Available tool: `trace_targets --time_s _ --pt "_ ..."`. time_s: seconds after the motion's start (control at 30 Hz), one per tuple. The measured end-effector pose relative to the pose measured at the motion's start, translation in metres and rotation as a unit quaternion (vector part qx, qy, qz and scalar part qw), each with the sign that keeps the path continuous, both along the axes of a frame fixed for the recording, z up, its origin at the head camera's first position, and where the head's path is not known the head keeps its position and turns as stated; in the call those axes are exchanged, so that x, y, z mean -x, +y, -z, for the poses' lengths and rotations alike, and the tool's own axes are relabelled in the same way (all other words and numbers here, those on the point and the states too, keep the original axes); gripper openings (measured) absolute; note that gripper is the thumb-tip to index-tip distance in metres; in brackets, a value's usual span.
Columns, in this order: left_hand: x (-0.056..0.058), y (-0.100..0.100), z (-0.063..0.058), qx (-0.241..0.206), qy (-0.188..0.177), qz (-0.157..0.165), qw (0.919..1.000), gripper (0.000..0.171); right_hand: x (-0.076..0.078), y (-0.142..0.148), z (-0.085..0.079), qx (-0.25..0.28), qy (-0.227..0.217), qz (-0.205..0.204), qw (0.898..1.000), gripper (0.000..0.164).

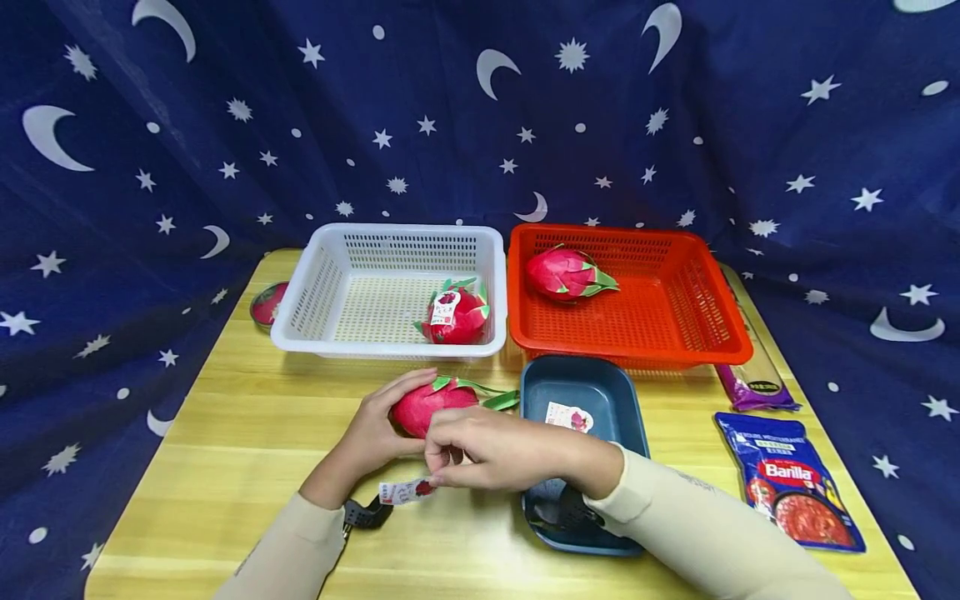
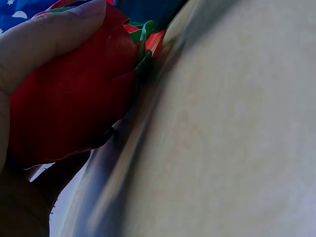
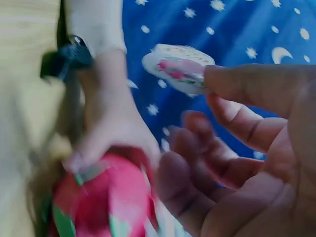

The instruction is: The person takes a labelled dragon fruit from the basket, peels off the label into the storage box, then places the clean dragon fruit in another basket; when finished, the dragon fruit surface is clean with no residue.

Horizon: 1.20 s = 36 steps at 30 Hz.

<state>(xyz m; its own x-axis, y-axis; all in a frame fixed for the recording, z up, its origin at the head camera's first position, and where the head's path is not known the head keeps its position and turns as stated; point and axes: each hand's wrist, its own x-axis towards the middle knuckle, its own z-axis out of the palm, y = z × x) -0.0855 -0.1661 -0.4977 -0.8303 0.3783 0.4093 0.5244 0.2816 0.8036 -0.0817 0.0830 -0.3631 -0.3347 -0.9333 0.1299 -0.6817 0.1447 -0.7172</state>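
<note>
Altogether three pitayas (image 1: 431, 407), three labels (image 1: 405, 492)

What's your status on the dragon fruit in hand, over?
Left hand gripping dragon fruit. Right hand pinching printed label, clear of fruit. Right hand partly blocks fruit in head view.

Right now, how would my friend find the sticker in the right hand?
On the wooden table, find the blue tray. To its left in the head view, a white sticker showing red fruit is pinched in the right hand. Only this one is held; others are in the tray and on the dragon fruit in the white basket.
</note>
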Motion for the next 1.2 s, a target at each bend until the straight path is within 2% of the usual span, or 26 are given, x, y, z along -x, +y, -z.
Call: trace_targets --time_s 0.07,0.2,0.3,0.4,0.5,0.7,0.83,0.9,1.07,1.2 --pt "0.0 0.0 0.001 0.001 -0.005 0.0 1.0 0.093 0.001 0.012 -0.005 0.001 -0.018 0.013 1.0 0.012" --pt "0.001 0.002 0.0 -0.001 -0.018 0.003 0.9998 0.097 0.015 0.052 -0.01 -0.015 -0.086 0.082 0.993 0.012" --pt "0.0 0.003 -0.001 -0.002 -0.03 0.005 0.9995 0.099 0.023 0.089 -0.008 -0.039 -0.118 0.15 0.981 0.013" --pt "-0.001 0.004 -0.001 -0.002 -0.036 0.007 0.9993 0.1 0.022 0.12 0.001 -0.072 -0.125 0.219 0.965 0.013" --pt "-0.002 0.003 -0.002 0.0 -0.039 0.003 0.9992 0.1 0.016 0.138 0.013 -0.107 -0.123 0.256 0.953 0.015" --pt "-0.002 0.001 -0.002 -0.001 -0.041 -0.003 0.9991 0.099 0.009 0.142 0.033 -0.159 -0.128 0.289 0.935 0.022" --pt "-0.001 0.001 -0.002 0.0 -0.037 0.002 0.9993 0.099 0.004 0.139 0.041 -0.172 -0.124 0.304 0.929 0.027" --pt "0.0 0.001 -0.002 -0.001 -0.034 0.004 0.9994 0.099 0.002 0.137 0.042 -0.184 -0.111 0.323 0.922 0.029" --pt "0.0 0.0 -0.001 0.0 -0.033 0.003 0.9994 0.099 0.001 0.135 0.038 -0.219 -0.083 0.377 0.896 0.03" --pt "-0.001 0.0 -0.001 0.003 -0.032 0.002 0.9995 0.099 0.004 0.142 0.033 -0.201 -0.084 0.406 0.888 0.019"
